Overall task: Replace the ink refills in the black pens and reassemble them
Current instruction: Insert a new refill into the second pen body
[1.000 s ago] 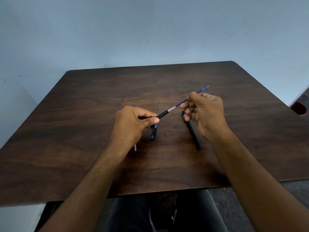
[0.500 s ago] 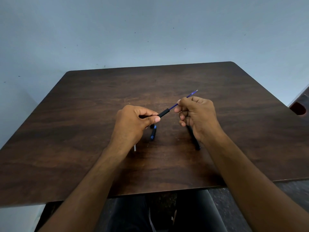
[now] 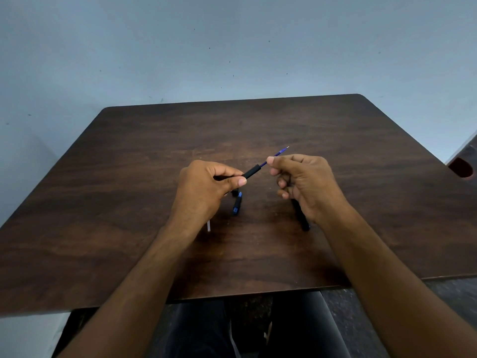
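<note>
My left hand (image 3: 206, 188) grips a black pen barrel (image 3: 252, 171) above the middle of the dark wooden table (image 3: 129, 177). A thin blue ink refill (image 3: 280, 152) sticks out of the barrel's open end, pointing up and to the right. My right hand (image 3: 303, 182) pinches the refill between thumb and forefinger, close to the barrel mouth. A black and blue pen part (image 3: 237, 204) lies on the table below the hands. Another black pen (image 3: 301, 218) lies under my right wrist, partly hidden.
A short white refill piece (image 3: 208, 225) lies beside my left wrist. A dark red object with a hole (image 3: 462, 167) stands past the table's right edge. A pale wall rises behind the table. My legs show below the near edge.
The refill has slid further into the barrel; less of it shows now. My right hand has moved left, closer to the left hand.
</note>
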